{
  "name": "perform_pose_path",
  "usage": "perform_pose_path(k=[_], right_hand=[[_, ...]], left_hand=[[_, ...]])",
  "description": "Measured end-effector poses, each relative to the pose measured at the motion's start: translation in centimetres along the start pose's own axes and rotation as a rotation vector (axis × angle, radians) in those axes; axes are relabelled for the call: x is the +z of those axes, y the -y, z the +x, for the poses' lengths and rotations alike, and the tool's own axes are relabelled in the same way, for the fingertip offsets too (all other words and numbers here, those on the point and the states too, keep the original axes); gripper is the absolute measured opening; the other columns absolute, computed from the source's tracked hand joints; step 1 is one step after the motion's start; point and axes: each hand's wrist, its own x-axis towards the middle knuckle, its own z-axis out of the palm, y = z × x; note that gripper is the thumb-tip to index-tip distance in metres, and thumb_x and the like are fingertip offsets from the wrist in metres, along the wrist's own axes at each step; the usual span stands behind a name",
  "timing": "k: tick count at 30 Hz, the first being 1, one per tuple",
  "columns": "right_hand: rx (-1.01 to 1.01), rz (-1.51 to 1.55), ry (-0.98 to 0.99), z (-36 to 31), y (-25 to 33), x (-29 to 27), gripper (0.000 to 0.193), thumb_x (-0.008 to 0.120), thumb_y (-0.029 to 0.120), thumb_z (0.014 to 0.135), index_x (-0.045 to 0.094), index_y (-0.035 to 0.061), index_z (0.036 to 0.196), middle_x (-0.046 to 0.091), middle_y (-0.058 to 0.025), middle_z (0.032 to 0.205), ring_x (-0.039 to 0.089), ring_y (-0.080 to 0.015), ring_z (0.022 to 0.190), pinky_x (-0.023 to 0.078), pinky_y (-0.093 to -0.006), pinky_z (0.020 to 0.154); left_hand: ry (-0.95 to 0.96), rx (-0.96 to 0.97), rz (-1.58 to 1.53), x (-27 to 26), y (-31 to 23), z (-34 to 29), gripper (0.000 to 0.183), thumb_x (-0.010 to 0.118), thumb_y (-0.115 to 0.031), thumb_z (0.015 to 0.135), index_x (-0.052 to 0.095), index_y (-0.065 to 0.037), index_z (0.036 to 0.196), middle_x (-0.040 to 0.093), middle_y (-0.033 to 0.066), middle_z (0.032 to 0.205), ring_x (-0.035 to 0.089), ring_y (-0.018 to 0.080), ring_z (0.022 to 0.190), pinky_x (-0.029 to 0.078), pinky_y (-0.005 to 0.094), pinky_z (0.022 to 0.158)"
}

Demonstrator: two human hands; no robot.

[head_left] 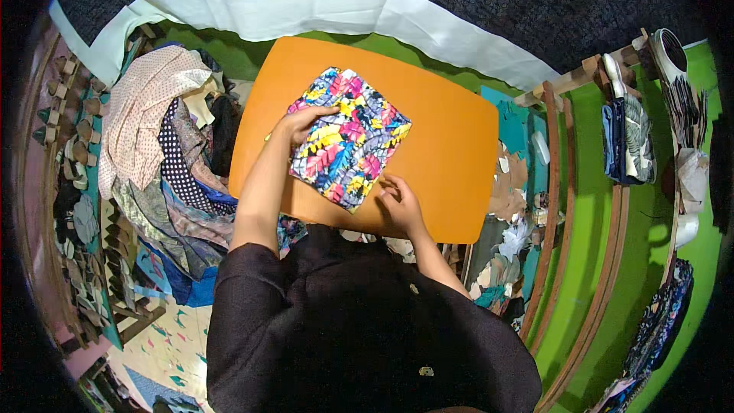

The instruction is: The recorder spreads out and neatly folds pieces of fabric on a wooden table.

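Note:
A folded piece of floral fabric (348,141), printed in pink, yellow, blue and black, is over the orange table (451,138). My left hand (304,121) grips its left side, with the thumb on top and the other fingers mostly hidden. A small yellow bit shows beside my left wrist; what it is I cannot make out. Just off the fabric's lower right edge is my right hand (401,205), its fingers loosely bent and somewhat apart, with nothing visible in them.
A big heap of mixed cloths (160,138) is piled left of the table. Scraps (501,260) lie on a shelf at the right, beside wooden rails (612,260). Folded jeans and garments (628,141) hang there. White cloth (359,11) borders the dark covering beyond the table.

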Motion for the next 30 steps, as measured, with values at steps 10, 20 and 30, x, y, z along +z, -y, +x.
perform_pose_path(k=[10, 20, 30], right_hand=[[0.281, 0.252, -0.195, 2.6, -3.4, 1.4, 0.070, 0.057, 0.018, 0.084, 0.012, -0.0060, 0.131, 0.055, -0.0194, 0.103, 0.053, -0.0229, 0.094, 0.041, -0.0327, 0.085], [0.278, 0.085, -0.372, 2.0, -0.5, 5.6, 0.057, 0.061, 0.025, 0.081, 0.039, -0.0095, 0.120, 0.056, -0.0172, 0.095, 0.052, -0.0211, 0.094, 0.040, -0.0318, 0.084], [0.201, 0.291, -0.286, 1.6, -1.9, 2.1, 0.015, 0.054, 0.015, 0.082, 0.055, 0.0026, 0.074, 0.052, -0.0019, 0.065, 0.047, -0.0096, 0.061, 0.037, -0.0234, 0.058]], left_hand=[[-0.341, 0.574, 1.137, 2.2, 1.2, 0.8, 0.056, 0.062, -0.026, 0.081, 0.041, -0.008, 0.129, 0.046, 0.0165, 0.128, 0.044, 0.0264, 0.118, 0.033, 0.0333, 0.099], [-0.401, 0.605, 1.624, 2.0, 0.5, 4.2, 0.052, 0.067, -0.031, 0.073, 0.050, -0.017, 0.120, 0.057, 0.0113, 0.111, 0.054, 0.0282, 0.102, 0.042, 0.0395, 0.085], [-0.905, 0.832, 1.770, 7.0, 10.2, 3.4, 0.058, 0.045, -0.040, 0.085, 0.034, -0.008, 0.132, 0.031, 0.0246, 0.133, 0.033, 0.0371, 0.121, 0.024, 0.0548, 0.096]])
